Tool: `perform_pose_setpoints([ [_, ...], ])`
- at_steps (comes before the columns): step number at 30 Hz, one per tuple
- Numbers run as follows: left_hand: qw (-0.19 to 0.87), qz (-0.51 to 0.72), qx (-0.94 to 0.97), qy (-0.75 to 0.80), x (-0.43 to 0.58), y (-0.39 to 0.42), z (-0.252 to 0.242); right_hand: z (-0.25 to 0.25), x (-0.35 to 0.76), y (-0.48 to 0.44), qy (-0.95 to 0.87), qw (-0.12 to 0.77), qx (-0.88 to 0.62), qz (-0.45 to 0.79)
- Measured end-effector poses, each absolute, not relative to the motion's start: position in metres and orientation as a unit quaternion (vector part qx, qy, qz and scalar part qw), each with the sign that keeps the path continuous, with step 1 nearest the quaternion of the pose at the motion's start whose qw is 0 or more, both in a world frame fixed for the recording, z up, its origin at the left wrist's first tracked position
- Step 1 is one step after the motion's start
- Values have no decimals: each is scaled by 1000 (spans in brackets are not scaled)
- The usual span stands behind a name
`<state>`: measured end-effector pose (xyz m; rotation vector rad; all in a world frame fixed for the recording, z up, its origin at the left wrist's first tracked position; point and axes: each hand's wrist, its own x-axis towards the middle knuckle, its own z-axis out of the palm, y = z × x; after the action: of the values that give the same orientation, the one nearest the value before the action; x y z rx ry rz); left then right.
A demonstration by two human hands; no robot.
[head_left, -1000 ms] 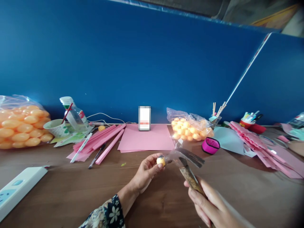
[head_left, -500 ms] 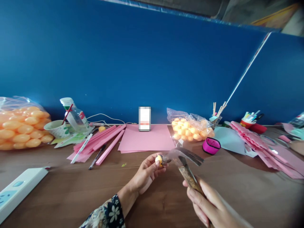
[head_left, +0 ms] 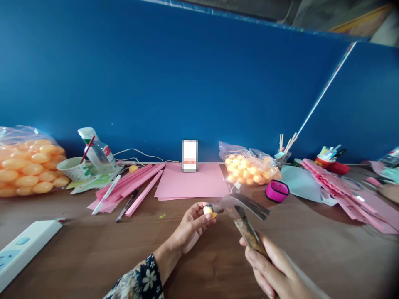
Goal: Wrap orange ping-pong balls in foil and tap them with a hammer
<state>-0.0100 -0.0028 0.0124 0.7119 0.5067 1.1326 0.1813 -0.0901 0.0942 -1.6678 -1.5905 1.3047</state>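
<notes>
In front of me my left hand [head_left: 195, 226] pinches a small yellow ball-like piece [head_left: 209, 211] with a dark patch on its upper side. A claw hammer [head_left: 247, 230] is in the grip of my right hand [head_left: 271, 268], its wooden handle slanting up to the left. The hammer's striking face lies right beside the yellow piece; I cannot tell whether they touch. Both hands are raised over the brown table [head_left: 218, 265], and part of the handle is hidden by my right fingers.
Behind my hands lie pink sheets [head_left: 193, 182] with a phone [head_left: 190, 155] on them. A bag of yellow balls [head_left: 249, 169] and a magenta band [head_left: 277, 191] are at right. Pink strips [head_left: 145, 189], pens, a cup [head_left: 73, 169], a bottle, a larger bag [head_left: 31, 166] and a power strip [head_left: 28, 245] are at left.
The yellow piece has turned in my left fingers, so its dark patch now faces more upward. The hammer has barely moved, slightly to the right.
</notes>
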Motion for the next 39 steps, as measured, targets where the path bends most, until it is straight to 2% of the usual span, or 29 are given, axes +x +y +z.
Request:
perform_pose_setpoints([
  [39,809,461,294,215,-10,-2,10,88,182,-87,-583,242,-607,483],
])
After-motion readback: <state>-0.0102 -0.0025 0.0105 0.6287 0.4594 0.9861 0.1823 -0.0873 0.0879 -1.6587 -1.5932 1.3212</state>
